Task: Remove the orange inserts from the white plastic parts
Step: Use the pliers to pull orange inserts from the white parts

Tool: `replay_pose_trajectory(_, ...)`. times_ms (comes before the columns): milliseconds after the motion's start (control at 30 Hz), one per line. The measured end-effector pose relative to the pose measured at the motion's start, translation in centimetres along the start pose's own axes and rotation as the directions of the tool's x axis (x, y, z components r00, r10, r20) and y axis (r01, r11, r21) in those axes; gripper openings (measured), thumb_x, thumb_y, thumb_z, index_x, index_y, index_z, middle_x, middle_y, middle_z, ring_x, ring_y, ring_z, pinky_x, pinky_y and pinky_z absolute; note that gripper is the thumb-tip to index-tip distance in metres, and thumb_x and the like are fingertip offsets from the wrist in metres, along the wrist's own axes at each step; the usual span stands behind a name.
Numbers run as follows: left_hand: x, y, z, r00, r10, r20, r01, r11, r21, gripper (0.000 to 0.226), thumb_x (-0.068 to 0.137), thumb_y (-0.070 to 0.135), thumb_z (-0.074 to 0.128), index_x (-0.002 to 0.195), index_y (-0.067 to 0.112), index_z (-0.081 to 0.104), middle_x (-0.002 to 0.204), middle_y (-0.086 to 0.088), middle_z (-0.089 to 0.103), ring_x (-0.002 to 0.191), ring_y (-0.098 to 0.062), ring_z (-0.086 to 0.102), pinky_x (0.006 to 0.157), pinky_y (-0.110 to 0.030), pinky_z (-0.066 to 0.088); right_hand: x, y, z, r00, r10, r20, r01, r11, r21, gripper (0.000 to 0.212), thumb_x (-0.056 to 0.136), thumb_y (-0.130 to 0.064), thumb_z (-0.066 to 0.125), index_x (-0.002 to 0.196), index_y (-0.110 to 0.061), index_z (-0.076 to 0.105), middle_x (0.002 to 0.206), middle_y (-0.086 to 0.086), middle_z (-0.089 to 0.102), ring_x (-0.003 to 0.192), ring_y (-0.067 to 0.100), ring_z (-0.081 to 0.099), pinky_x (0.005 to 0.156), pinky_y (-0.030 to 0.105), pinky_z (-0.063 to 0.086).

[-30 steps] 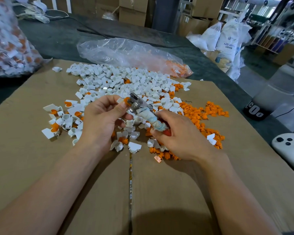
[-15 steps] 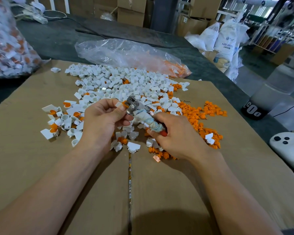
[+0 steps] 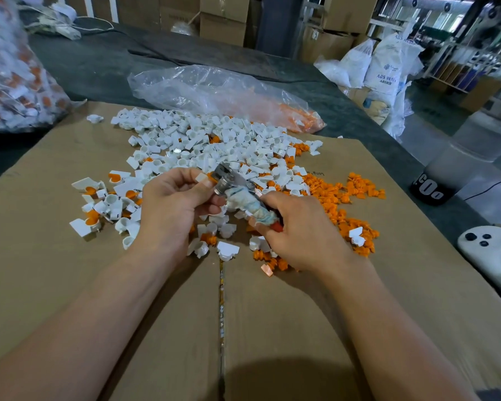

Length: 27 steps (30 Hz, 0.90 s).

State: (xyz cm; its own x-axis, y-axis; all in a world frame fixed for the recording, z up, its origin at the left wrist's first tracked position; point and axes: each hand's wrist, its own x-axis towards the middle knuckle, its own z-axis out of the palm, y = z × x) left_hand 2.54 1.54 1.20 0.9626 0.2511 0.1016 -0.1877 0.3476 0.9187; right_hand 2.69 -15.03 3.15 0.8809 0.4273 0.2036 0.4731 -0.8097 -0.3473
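Observation:
My left hand (image 3: 172,206) pinches a small white plastic part (image 3: 202,178) with an orange insert between thumb and fingers. My right hand (image 3: 298,230) grips a metal pliers-like tool (image 3: 229,180) by its cloth-wrapped handle (image 3: 250,206); the tool's metal head meets the held part. Behind the hands a big pile of white parts (image 3: 214,140) lies on the cardboard (image 3: 55,270). Loose orange inserts (image 3: 344,198) are heaped to the right. White parts that hold orange inserts (image 3: 99,204) lie to the left.
A clear plastic bag (image 3: 220,94) with orange pieces lies behind the pile. A full bag of parts (image 3: 15,76) sits at far left. A white device (image 3: 492,256) rests at the right edge, near a translucent container (image 3: 457,169). Boxes and sacks stand beyond the table.
Both hands stay together over the pile with almost no shift. The tool's head remains at the part pinched in my left hand.

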Motion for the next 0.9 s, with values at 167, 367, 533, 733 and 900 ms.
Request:
replay_pose_trajectory(167, 0.0, 0.2, 0.1, 1.0, -0.009, 0.014, 0.009, 1.0, -0.007, 0.02, 0.084, -0.008, 0.054, 0.071, 0.007, 0.055, 0.049, 0.002, 0.061, 0.046, -0.011, 0.061, 0.044, -0.017, 0.047, 0.1, 0.3, 0.2, 1.0, -0.01, -0.017, 0.01, 1.0, 0.006, 0.017, 0.086, -0.023, 0.06, 0.097, -0.01, 0.059, 0.081, 0.006, 0.062, 0.07, 0.019, 0.052, 0.061, 0.04, 0.044)
replay_pose_trajectory(367, -0.1, 0.4, 0.1, 0.998, -0.062, 0.016, 0.062, 0.998, 0.001, 0.015, 0.08, -0.005, 0.061, 0.072, 0.007, 0.057, 0.053, -0.001, 0.063, 0.046, -0.012, 0.06, 0.043, -0.018, 0.046, 0.3, 1.4, -0.3, 0.99, 0.037, -0.139, -0.03, 0.998, 0.051, 0.021, 0.083, -0.034, 0.064, 0.096, -0.02, 0.057, 0.071, -0.018, 0.045, 0.063, 0.0, 0.042, 0.053, 0.014, 0.027)
replay_pose_trajectory(533, -0.2, 0.6, 0.2, 0.997, -0.073, -0.006, 0.073, 0.996, 0.056, 0.014, 0.078, -0.005, 0.063, 0.072, 0.007, 0.06, 0.051, -0.002, 0.061, 0.042, -0.012, 0.057, 0.041, -0.017, 0.044, 0.2, 3.7, -1.6, 0.946, 0.206, -0.251, -0.192, 0.978, 0.077, 0.034, 0.082, -0.038, 0.064, 0.108, -0.017, 0.06, 0.082, -0.005, 0.06, 0.076, 0.014, 0.057, 0.066, 0.032, 0.046)
replay_pose_trajectory(733, -0.6, 0.7, 0.5, 0.997, -0.072, 0.036, 0.067, 0.99, 0.123, 0.015, 0.08, -0.003, 0.062, 0.077, 0.01, 0.069, 0.054, -0.002, 0.063, 0.044, -0.011, 0.058, 0.043, -0.017, 0.046, 0.1, 7.0, -2.0, 0.895, 0.412, -0.171, -0.42, 0.908, -0.012, 0.045, 0.077, -0.045, 0.067, 0.112, -0.018, 0.06, 0.098, 0.002, 0.064, 0.09, 0.019, 0.057, 0.068, 0.029, 0.038)
replay_pose_trajectory(900, -0.6, 0.7, 0.6, 0.993, -0.116, 0.036, 0.11, 0.986, 0.128, 0.014, 0.083, -0.003, 0.059, 0.078, 0.007, 0.068, 0.052, -0.006, 0.064, 0.044, -0.014, 0.059, 0.041, -0.017, 0.046, 0.2, 7.9, -1.7, 0.881, 0.451, -0.143, -0.459, 0.888, -0.031, 0.053, 0.073, -0.05, 0.068, 0.112, -0.016, 0.06, 0.095, 0.0, 0.061, 0.085, 0.015, 0.052, 0.066, 0.028, 0.034)
